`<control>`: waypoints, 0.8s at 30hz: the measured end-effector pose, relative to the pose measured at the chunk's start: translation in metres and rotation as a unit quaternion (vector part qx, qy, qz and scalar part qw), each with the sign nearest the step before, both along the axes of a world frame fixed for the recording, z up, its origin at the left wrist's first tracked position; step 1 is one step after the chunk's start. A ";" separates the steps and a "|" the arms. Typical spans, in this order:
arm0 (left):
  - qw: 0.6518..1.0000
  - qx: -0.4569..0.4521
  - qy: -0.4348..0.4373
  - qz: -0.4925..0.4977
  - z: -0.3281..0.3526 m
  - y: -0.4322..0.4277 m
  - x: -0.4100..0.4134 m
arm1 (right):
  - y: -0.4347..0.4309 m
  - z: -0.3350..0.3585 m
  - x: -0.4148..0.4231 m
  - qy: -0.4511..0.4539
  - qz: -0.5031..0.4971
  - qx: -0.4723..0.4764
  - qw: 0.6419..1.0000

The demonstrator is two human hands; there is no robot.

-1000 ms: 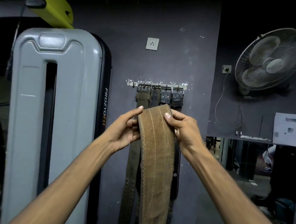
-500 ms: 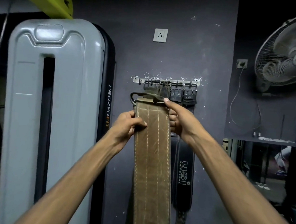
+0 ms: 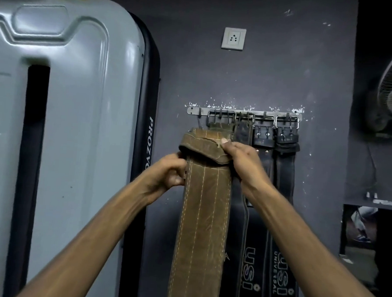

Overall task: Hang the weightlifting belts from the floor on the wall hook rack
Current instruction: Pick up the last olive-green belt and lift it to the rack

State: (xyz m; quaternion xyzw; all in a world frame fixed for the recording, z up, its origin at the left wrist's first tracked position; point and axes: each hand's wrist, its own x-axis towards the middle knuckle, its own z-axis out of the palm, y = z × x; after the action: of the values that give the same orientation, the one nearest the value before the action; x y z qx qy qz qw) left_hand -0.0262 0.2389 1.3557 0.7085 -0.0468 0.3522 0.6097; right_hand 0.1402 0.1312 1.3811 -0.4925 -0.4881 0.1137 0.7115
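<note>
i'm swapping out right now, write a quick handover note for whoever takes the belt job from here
Left hand: gripping the left edge of the brown belt.
Right hand: pinching the belt's folded top end.
The belt is held up just below the left end of the hook rack, not yet hooked.
Done: four belts hang on the rack, including two black USI belts.
Left: hook the brown belt on; the leftmost hook looks free. The floor is out of view.

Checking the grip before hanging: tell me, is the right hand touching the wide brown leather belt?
Touching. The head view shows the right hand pinching the folded top of the wide brown leather belt, thumb pressed on it.
</note>
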 end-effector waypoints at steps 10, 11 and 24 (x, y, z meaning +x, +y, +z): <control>0.979 -0.029 -0.043 0.197 0.052 0.088 0.052 | 0.088 0.005 0.024 -0.118 -0.107 0.043 0.986; 0.973 0.009 -0.037 0.226 0.056 0.095 0.059 | 0.097 0.006 0.030 -0.129 -0.122 0.038 0.983; 0.813 0.227 -0.149 0.514 0.100 0.182 0.153 | 0.202 0.064 0.094 -0.283 -0.330 0.113 0.893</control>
State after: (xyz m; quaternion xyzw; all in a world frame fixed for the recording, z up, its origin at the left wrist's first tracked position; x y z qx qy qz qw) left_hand 0.1268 0.4205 1.4559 0.6865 0.1549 0.6952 0.1467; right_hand 0.2339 0.3334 1.4453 -0.5532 -0.4877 -0.3281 0.5904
